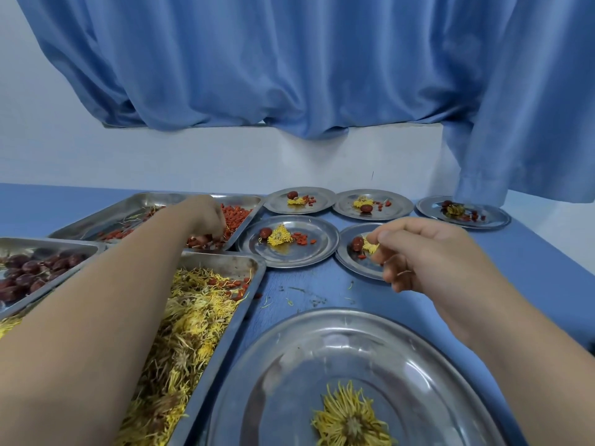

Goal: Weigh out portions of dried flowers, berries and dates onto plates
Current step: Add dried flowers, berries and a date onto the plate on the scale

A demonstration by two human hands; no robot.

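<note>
Person stands at a blue table [322,284] under a blue curtain [289,59], both arms out.

Left hand [209,217]: reaches across into the near corner of the berry tray [128,204]. Fingers are curled down into the goji berries [235,217], closing on a pinch. Probably fetching the berry share for a plate that lacks one.

Right hand [418,252]: hangs over the nearest small plate [346,262]. Thumb and forefinger meet at the edge of the chrysanthemum head [369,247] lying there and appear to pinch it. The other fingers are loosely curled, with a stray petal stuck to one. My guess is it is settling the flower beside the date [356,243].

Layout makes sense: stock sits on the left within that arm's reach, and finished plates are pushed to the far right, out of the way.

Counts:
- Steel trays, three: berries, red dates [25,272], and loose dried chrysanthemums [193,317] with a few berries strayed in.
- Small round plates, five, three in the back row and two in front. Each shows one date, one flower and some berries. The one under the right hand shows only a couple of berries.
- Large plate [322,333], one, nearest the person, holding a single flower [351,420] and no date or berries yet, so that portion looks just begun.
- No scale in sight. It may sit under the large plate, but I cannot tell.
</note>
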